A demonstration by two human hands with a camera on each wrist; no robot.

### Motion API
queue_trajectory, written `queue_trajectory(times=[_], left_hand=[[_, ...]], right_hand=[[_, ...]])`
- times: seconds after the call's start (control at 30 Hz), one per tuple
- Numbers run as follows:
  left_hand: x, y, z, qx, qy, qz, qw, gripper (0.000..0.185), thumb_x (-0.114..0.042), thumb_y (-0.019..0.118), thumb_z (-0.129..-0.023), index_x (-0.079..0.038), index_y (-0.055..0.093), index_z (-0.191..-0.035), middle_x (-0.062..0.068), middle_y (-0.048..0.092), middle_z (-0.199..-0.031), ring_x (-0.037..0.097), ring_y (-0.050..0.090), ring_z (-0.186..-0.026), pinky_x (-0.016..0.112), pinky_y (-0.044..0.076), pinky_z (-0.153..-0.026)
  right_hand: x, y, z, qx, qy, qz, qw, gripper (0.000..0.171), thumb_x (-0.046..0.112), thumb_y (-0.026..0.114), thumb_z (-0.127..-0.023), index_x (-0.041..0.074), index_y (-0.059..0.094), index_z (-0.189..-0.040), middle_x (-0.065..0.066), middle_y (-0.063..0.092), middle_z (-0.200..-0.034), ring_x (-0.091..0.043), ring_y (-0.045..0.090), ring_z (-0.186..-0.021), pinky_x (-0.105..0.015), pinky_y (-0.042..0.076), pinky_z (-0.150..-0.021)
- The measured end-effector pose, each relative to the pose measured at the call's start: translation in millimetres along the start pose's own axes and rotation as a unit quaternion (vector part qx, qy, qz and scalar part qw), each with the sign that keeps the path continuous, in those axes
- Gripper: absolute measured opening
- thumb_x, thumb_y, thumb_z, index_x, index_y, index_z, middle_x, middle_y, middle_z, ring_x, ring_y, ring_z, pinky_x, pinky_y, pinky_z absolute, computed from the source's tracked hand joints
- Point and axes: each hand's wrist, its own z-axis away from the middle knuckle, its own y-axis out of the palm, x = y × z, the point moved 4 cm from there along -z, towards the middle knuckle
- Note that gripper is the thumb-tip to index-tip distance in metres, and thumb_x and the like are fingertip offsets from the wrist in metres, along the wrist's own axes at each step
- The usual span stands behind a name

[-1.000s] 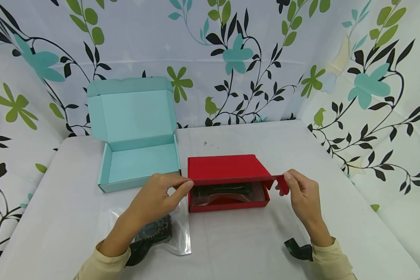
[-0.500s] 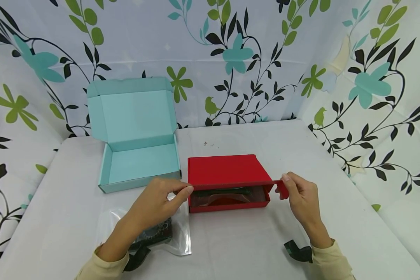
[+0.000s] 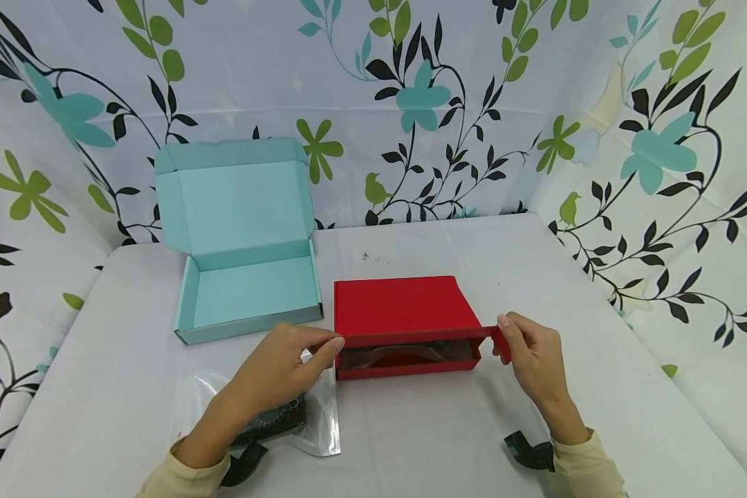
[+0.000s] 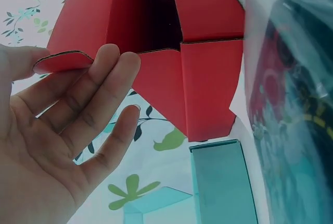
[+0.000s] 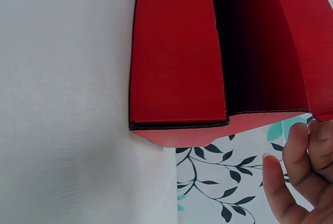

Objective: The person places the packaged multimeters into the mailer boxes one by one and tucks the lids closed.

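A red cardboard box (image 3: 404, 304) sits mid-table, its lid tilted partly down over the tray, with a gap along the front. Through that gap shows some clear plastic wrapping (image 3: 404, 355). My left hand (image 3: 286, 363) pinches the lid's front left corner; the left wrist view has a small red flap (image 4: 65, 62) between thumb and fingers. At the other end, my right hand (image 3: 535, 353) pinches the lid's right flap (image 3: 501, 344). Only some fingers of the right hand (image 5: 302, 172) show in the right wrist view, at the lid's corner.
A light teal box (image 3: 255, 283) stands with its lid raised at the back left. Under my left forearm lies a clear plastic bag (image 3: 325, 425) with a dark item (image 3: 280, 418) inside. A patterned cloth (image 3: 504, 55) hangs behind the white table (image 3: 423, 443).
The red box's lid has come down a little at the front, narrowing the gap. Both hands have lowered with it, keeping hold of its two front corners.
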Motion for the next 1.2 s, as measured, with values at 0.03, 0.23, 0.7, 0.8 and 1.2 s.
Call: queue_trajectory(times=[0.03,0.23,0.7,0.8,1.2], left_hand=[[0.5,0.6,0.3,0.003,-0.004,0.000,1.0000,0.024,-0.021,0.062,-0.105,-0.025,0.072,-0.083,-0.023,0.059,-0.067,0.005,0.054,-0.057,0.027,0.048,-0.055],[3.1,4.0,0.6,0.019,-0.011,-0.014,0.9997,0.028,-0.023,0.058,-0.107,-0.022,0.071,-0.082,-0.020,0.063,-0.071,0.001,0.057,-0.061,0.028,0.050,-0.057],[6.7,12.0,0.9,0.047,-0.024,0.000,0.9986,0.030,-0.022,0.056,-0.108,-0.017,0.067,-0.081,-0.017,0.061,-0.067,0.004,0.051,-0.053,0.027,0.048,-0.056],[7.7,12.7,2.1,0.050,-0.028,0.002,0.9984,0.029,-0.022,0.055,-0.108,-0.017,0.067,-0.082,-0.016,0.061,-0.067,0.006,0.051,-0.052,0.027,0.048,-0.056],[9.0,21.7,8.6,0.046,-0.024,-0.017,0.9985,0.019,-0.018,0.056,-0.108,-0.016,0.061,-0.090,-0.019,0.052,-0.066,0.000,0.050,-0.056,0.026,0.047,-0.056]], right_hand=[[-0.8,0.4,0.4,0.000,0.003,-0.001,1.000,0.029,0.005,0.057,-0.104,0.012,0.068,-0.078,-0.001,0.064,-0.064,-0.016,0.057,-0.056,-0.024,0.042,-0.047],[-4.5,2.6,0.8,0.004,0.022,-0.007,1.000,0.036,0.010,0.055,-0.106,0.020,0.065,-0.073,0.004,0.060,-0.060,-0.016,0.055,-0.054,-0.027,0.039,-0.044],[-9.0,5.8,3.5,0.032,0.062,0.005,0.998,0.036,0.012,0.058,-0.107,0.017,0.066,-0.072,0.003,0.057,-0.056,-0.017,0.056,-0.053,-0.027,0.040,-0.043],[-10.1,7.1,4.2,0.033,0.063,0.003,0.997,0.035,0.011,0.059,-0.106,0.017,0.066,-0.072,0.003,0.057,-0.056,-0.017,0.055,-0.052,-0.027,0.039,-0.042],[-12.4,11.1,11.4,0.038,0.081,0.008,0.996,0.035,0.010,0.059,-0.105,0.012,0.065,-0.070,0.003,0.055,-0.056,-0.017,0.053,-0.050,-0.027,0.040,-0.041]])
